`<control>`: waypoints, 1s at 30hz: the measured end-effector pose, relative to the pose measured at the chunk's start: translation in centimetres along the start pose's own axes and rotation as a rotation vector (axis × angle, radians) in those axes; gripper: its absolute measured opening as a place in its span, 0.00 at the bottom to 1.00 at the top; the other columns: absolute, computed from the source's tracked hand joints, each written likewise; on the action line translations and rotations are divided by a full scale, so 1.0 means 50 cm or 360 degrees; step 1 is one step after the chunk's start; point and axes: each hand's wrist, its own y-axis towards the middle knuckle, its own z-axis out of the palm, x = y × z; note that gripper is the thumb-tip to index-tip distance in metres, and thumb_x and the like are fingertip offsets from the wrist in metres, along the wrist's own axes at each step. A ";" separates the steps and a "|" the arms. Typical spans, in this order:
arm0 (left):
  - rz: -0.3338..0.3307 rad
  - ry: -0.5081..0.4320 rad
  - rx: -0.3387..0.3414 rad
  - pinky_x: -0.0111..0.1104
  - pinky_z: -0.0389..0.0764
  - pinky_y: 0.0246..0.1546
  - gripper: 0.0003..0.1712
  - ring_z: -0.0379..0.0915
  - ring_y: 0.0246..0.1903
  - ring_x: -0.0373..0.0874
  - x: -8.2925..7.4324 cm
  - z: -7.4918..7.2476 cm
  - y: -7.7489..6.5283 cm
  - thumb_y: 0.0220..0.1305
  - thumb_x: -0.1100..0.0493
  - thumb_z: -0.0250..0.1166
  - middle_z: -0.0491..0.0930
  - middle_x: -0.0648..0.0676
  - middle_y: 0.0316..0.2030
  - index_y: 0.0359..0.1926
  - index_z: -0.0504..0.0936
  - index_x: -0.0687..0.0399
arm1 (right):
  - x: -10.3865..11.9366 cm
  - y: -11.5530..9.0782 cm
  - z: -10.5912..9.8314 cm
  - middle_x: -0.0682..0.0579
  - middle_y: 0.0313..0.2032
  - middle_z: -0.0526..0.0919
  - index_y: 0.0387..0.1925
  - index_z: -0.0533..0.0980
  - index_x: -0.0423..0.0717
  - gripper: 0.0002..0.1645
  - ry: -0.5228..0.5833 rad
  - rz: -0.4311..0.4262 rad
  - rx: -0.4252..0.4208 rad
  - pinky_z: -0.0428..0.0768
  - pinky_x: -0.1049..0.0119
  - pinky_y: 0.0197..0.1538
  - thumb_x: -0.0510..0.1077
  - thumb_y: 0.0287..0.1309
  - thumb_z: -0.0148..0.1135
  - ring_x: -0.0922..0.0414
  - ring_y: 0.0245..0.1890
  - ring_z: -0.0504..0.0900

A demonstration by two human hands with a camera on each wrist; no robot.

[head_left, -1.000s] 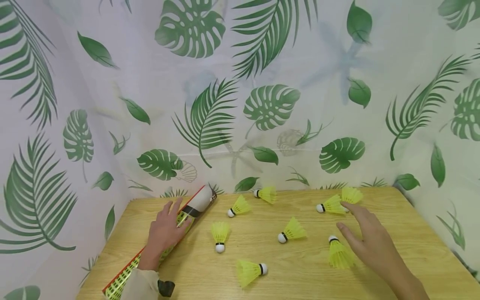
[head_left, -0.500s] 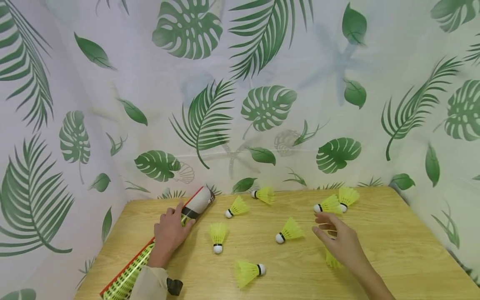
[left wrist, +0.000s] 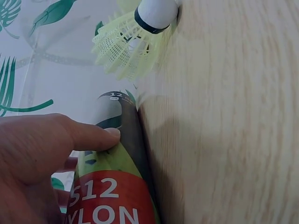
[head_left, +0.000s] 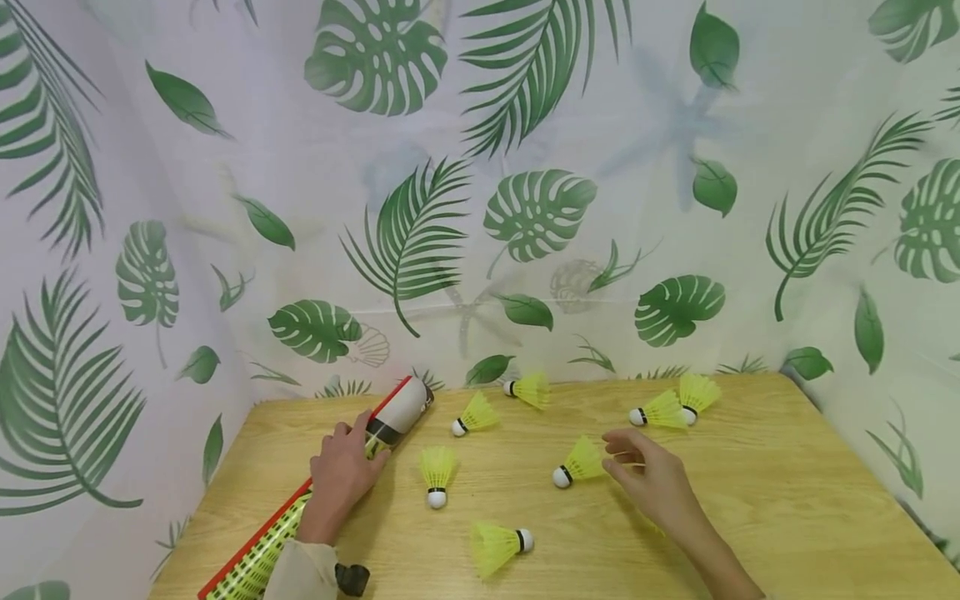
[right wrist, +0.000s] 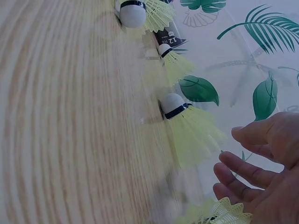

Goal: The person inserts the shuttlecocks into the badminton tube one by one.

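Observation:
My left hand (head_left: 347, 473) grips a long shuttlecock tube (head_left: 401, 410) lying slantwise on the left of the table. The left wrist view shows the thumb on top of the tube (left wrist: 112, 196), other fingers along its far side. Beside the skirt of a yellow shuttlecock (head_left: 576, 463) with white cork and black band is my right hand (head_left: 656, 483), its fingers loosely bent and nothing between them. In the right wrist view a gap shows between the fingertips and that shuttlecock (right wrist: 194, 135). Another shuttlecock (right wrist: 217, 213) lies by the lower fingers, mostly hidden from the head view.
Several more shuttlecocks lie on the wooden table (head_left: 780, 500): one at the front (head_left: 498, 546), one near the tube (head_left: 437, 475), others toward the back. Two overlap at the back right (head_left: 663, 410). A leaf-patterned cloth (head_left: 465, 167) stands behind the table.
My right hand has moved left from the back-right pair to beside the middle shuttlecock, covering the one near the right front. My left hand has slid slightly along the tube.

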 end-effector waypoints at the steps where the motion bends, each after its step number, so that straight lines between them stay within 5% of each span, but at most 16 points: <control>1: 0.0004 -0.0002 -0.0007 0.64 0.76 0.42 0.42 0.73 0.52 0.69 0.000 -0.002 -0.002 0.65 0.46 0.70 0.73 0.69 0.58 0.75 0.66 0.52 | 0.002 0.002 0.001 0.43 0.46 0.87 0.55 0.79 0.39 0.18 -0.0002 0.0005 0.0006 0.85 0.54 0.47 0.35 0.63 0.69 0.46 0.46 0.86; 21: 0.0106 -0.0092 -0.0125 0.57 0.78 0.40 0.44 0.75 0.50 0.64 -0.023 -0.043 -0.019 0.62 0.45 0.73 0.75 0.67 0.57 0.75 0.67 0.50 | 0.009 0.023 0.014 0.48 0.41 0.88 0.44 0.84 0.43 0.10 -0.0061 0.0079 0.0172 0.85 0.56 0.44 0.31 0.62 0.67 0.50 0.41 0.87; 30: 0.0193 -0.0165 -0.0208 0.56 0.79 0.39 0.43 0.76 0.48 0.61 -0.035 -0.056 -0.028 0.59 0.50 0.76 0.76 0.65 0.57 0.73 0.69 0.50 | 0.011 0.015 -0.001 0.51 0.40 0.89 0.43 0.86 0.46 0.09 -0.0079 0.0002 0.0083 0.84 0.65 0.42 0.34 0.62 0.68 0.53 0.40 0.88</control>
